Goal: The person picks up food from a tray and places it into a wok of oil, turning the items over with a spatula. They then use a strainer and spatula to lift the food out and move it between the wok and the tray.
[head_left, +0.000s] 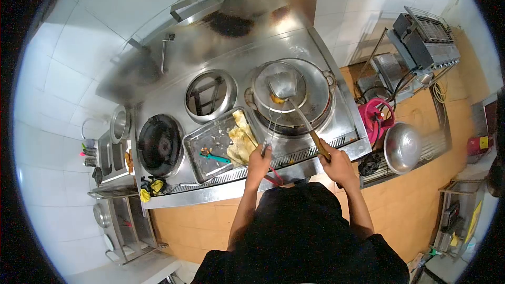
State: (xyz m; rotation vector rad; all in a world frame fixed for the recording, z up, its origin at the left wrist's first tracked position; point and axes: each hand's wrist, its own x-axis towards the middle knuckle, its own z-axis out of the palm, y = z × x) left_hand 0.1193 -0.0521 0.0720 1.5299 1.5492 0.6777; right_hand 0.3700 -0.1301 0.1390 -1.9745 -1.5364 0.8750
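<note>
A large wok (315,106) sits on the right burner of a steel stove. My right hand (336,167) is closed around the wooden handle of a metal spatula (284,83), whose blade is over the wok. In my left hand (259,164) are the handles of thin metal tongs (273,121), reaching toward the wok. A small yellow-orange piece of food (276,99) shows by the spatula blade. Left of the wok lies a metal tray (198,143) with pale yellow food (241,144) and a teal-handled tool (215,158); my left hand is beside its right edge.
Two more burners, one ring-shaped (231,92) and one black (159,145), are on the stove's left. A pink bucket (376,120) and a metal bowl (402,148) stand at the right. Black and yellow cloths (156,185) lie at the front left corner.
</note>
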